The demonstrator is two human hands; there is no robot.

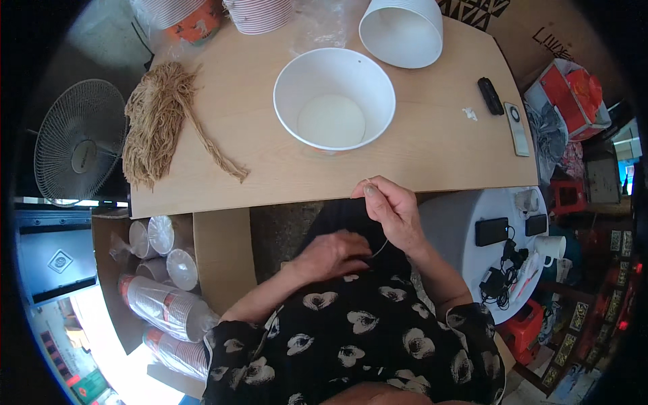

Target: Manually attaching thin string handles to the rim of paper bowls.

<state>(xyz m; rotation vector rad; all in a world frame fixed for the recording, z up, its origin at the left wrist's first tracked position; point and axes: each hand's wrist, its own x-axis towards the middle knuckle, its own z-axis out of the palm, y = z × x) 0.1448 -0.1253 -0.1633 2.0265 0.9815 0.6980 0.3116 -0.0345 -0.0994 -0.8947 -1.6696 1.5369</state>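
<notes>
My right hand [393,208] is just off the table's front edge, thumb and fingertips pinched on a thin pale cord [382,248]. A length of that cord runs down from it to the fingertips of my left hand [334,255]. Slightly blurred, my left hand is held low before my body with its fingers curled at the cord. Beyond my hands a white paper bucket [287,100] stands on the table, its open mouth toward me, with a small dark hole near the far rim. A bundle of tan cords [155,125] lies at the table's left, one tail reaching toward the front edge.
Behind stand a tilted white bucket [403,34] and stacked cups [260,13]. A black object [491,96] lies right, beside a silver device [517,128]. Left are a fan [82,155] and a carton [223,250] by wrapped cups; right, a white round table [466,223].
</notes>
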